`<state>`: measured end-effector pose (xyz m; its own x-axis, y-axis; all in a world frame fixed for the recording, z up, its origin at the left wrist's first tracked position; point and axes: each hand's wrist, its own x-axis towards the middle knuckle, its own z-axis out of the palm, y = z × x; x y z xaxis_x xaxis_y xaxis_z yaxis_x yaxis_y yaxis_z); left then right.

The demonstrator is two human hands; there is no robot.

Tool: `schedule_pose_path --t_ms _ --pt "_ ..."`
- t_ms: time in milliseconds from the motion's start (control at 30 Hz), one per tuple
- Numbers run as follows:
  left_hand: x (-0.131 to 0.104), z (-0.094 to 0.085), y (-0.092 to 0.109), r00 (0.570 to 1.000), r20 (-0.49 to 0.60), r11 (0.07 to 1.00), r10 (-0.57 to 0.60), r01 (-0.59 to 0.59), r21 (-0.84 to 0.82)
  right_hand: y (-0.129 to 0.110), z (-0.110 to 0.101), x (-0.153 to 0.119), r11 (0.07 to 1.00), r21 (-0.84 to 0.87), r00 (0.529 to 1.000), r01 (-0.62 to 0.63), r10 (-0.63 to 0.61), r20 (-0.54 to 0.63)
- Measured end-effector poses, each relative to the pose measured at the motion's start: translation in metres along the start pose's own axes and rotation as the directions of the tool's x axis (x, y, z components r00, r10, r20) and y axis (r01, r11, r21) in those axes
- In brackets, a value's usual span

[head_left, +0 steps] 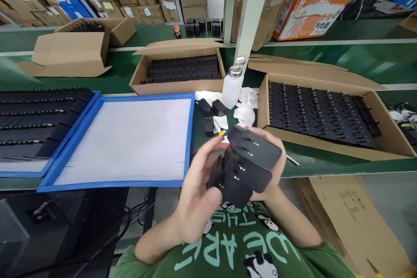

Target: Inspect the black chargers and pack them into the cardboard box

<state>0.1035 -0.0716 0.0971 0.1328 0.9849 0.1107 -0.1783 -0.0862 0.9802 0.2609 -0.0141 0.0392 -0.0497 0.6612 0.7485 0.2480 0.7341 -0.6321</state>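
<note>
Clasped around a cluster of black plug blocks [245,171], your left hand [196,200] and right hand [276,176] sit at lower centre. Beyond, loose black blocks [208,127], tissues [246,114] and a white bottle [232,90] crowd the gap between the blue-edged board [130,139] and the right carton [263,106].

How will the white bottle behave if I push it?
The white bottle may tip, being taller than wide. Once down, its rounded body could roll, though the crumpled tissues beside it might slow it. Its smooth, plastic-looking sides suggest it is fairly stiff and perhaps slightly slippery.
</note>
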Motion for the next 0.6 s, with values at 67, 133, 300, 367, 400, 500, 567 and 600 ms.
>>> schedule_pose_path --t_ms 67,133,300,367,400,500,567,600 --pt "-0.002 0.001 0.0 0.995 0.035 0.988 0.093 -0.097 0.118 -0.004 0.001 0.003 0.995 0.008 0.991 0.104 -0.103 -0.079" --pt "-0.002 0.004 -0.001 0.988 0.026 0.974 0.15 -0.153 0.17 -0.009 0.0 0.007 0.986 -0.046 0.978 0.16 -0.165 -0.126" --pt "0.003 0.009 -0.003 0.984 -0.022 0.961 0.175 -0.166 0.22 -0.011 0.001 0.01 0.984 -0.074 0.977 0.165 -0.173 -0.121" --pt "0.005 0.009 -0.004 0.986 -0.032 0.964 0.161 -0.15 0.221 -0.008 0.003 0.007 0.986 -0.024 0.977 0.164 -0.166 -0.137" --pt "0.005 0.01 -0.004 0.987 -0.035 0.966 0.159 -0.148 0.214 -0.006 0.004 0.005 0.987 -0.012 0.977 0.157 -0.158 -0.143" --pt "0.008 0.011 -0.008 0.978 -0.057 0.963 0.2 -0.185 0.196 -0.002 0.006 0.001 0.991 -0.021 0.979 0.134 -0.136 -0.153" --pt "0.009 0.012 -0.011 0.967 -0.078 0.954 0.244 -0.225 0.198 -0.002 0.007 -0.001 0.992 -0.035 0.979 0.121 -0.125 -0.162" --pt "0.01 0.012 -0.012 0.962 -0.085 0.95 0.26 -0.239 0.202 -0.002 0.007 -0.001 0.992 -0.039 0.979 0.118 -0.122 -0.163"
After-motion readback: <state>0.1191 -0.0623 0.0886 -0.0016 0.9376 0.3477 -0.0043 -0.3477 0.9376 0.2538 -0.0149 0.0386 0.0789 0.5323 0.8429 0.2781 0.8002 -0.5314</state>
